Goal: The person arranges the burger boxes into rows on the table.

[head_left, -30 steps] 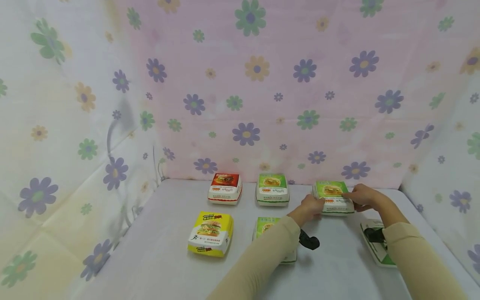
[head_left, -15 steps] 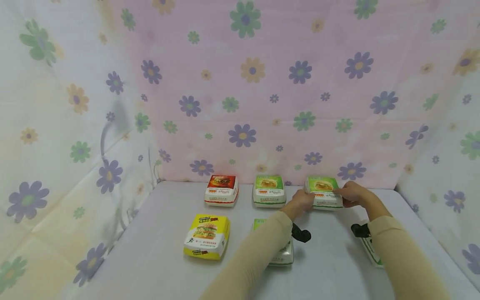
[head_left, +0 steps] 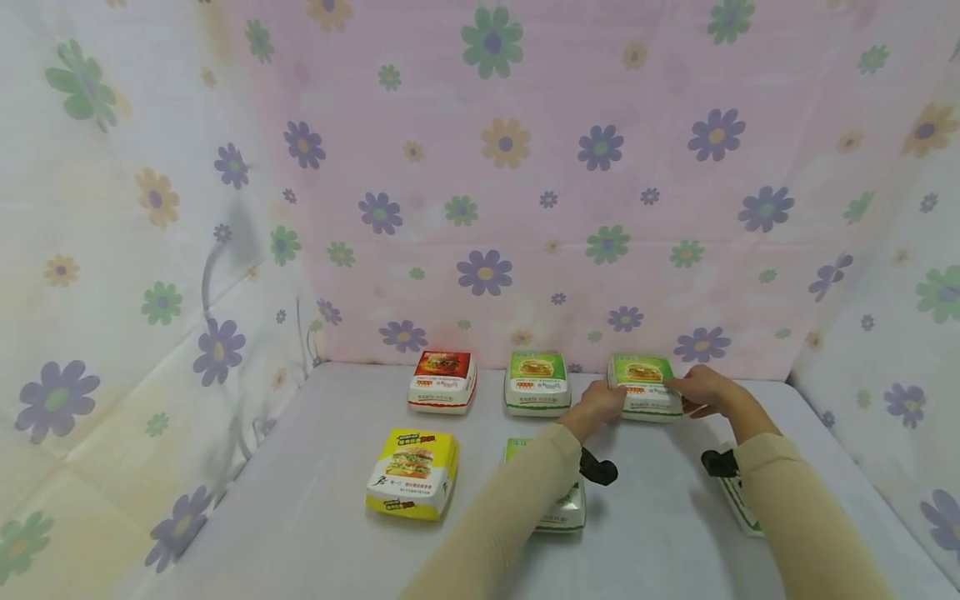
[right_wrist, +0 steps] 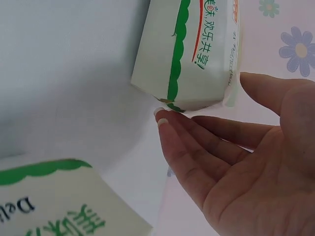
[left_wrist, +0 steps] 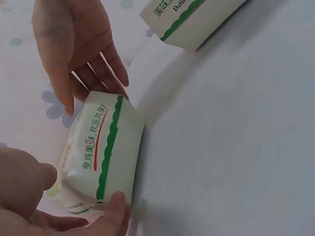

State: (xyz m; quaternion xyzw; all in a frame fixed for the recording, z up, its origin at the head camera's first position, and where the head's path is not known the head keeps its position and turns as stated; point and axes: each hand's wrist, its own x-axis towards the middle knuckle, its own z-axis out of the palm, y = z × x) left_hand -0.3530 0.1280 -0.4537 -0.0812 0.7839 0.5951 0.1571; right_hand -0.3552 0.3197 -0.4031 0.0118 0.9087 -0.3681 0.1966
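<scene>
A green-and-white burger box (head_left: 651, 408) sits flat at the back right of the table, between both hands. My left hand (head_left: 602, 402) is at its left end; in the left wrist view a left fingertip (left_wrist: 117, 199) touches a lower corner and the thumb lies close to the lid. At the opposite end is my right hand (head_left: 707, 388). In the right wrist view the right hand (right_wrist: 256, 162) has long, relaxed fingers touching or nearly touching the box's bottom corner, its thumb apart. Beside it, in the back row, stand another green burger box (head_left: 537, 396) and a red burger box (head_left: 442, 392).
Closer to me are a yellow burger box (head_left: 412, 479), a green box (head_left: 562, 517) partly behind my left sleeve, and another green-edged box (head_left: 744, 508) mostly behind my right forearm. Flowered cloth (head_left: 420, 275) walls the pale table (head_left: 315, 500) at back and sides.
The box between my hands has shifted left and slightly back, into line with the other back boxes, and both hands moved with it. In the last half second the hands barely moved.
</scene>
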